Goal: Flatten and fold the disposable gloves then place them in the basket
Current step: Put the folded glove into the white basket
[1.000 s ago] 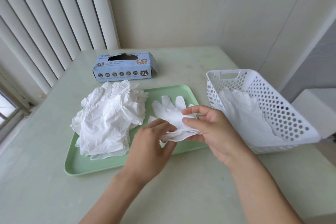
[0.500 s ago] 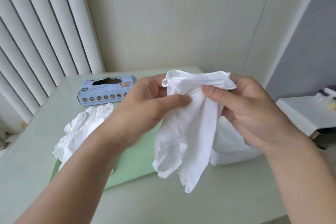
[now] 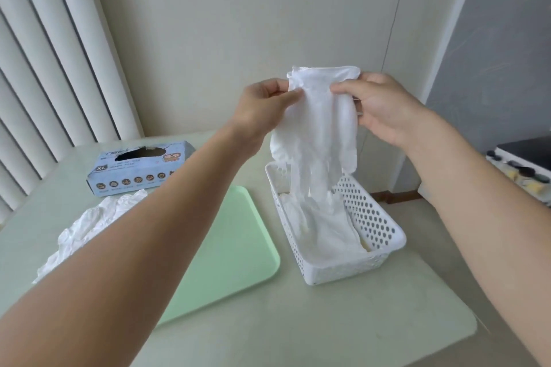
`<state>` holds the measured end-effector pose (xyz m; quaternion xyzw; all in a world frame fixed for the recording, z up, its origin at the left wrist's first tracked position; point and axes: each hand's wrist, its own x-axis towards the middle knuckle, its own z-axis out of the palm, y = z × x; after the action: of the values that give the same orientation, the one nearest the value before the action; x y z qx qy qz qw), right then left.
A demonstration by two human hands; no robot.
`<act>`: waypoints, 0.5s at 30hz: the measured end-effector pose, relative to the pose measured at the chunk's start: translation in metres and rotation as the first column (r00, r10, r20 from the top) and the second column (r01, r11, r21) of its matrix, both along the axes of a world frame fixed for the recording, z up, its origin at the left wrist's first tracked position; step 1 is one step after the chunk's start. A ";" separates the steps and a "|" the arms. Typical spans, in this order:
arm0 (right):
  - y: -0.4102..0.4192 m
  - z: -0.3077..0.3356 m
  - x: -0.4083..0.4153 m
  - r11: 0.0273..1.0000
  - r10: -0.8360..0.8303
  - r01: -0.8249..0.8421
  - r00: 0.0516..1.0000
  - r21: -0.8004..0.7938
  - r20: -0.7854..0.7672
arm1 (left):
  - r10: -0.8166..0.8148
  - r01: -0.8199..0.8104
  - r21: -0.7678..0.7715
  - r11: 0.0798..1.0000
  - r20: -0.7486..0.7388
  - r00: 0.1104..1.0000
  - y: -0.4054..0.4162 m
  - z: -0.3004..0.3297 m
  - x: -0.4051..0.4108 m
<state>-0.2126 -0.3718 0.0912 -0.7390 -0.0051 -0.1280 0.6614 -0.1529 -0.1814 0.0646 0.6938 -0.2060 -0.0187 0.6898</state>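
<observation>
Left hand (image 3: 269, 104) and right hand (image 3: 378, 104) each pinch the white disposable glove (image 3: 316, 128) cuff; pull it taut, 2 corners level, before folding over the basket (image 3: 372, 217).

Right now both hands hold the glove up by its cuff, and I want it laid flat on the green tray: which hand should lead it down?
Probably the left hand: the green tray lies below its side, while the right hand is above the white basket. The glove hangs between them.
</observation>
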 end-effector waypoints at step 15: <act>-0.035 -0.134 -0.041 0.548 0.247 -0.457 0.889 -0.701 -0.386 | -0.560 0.191 0.779 0.597 0.234 0.795 0.007 -0.124 -0.034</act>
<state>-0.2532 -0.4064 -0.0428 -0.9432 -0.1280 0.1143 0.2845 -0.1868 -0.1744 -0.0592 0.8286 -0.4832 -0.0841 0.2698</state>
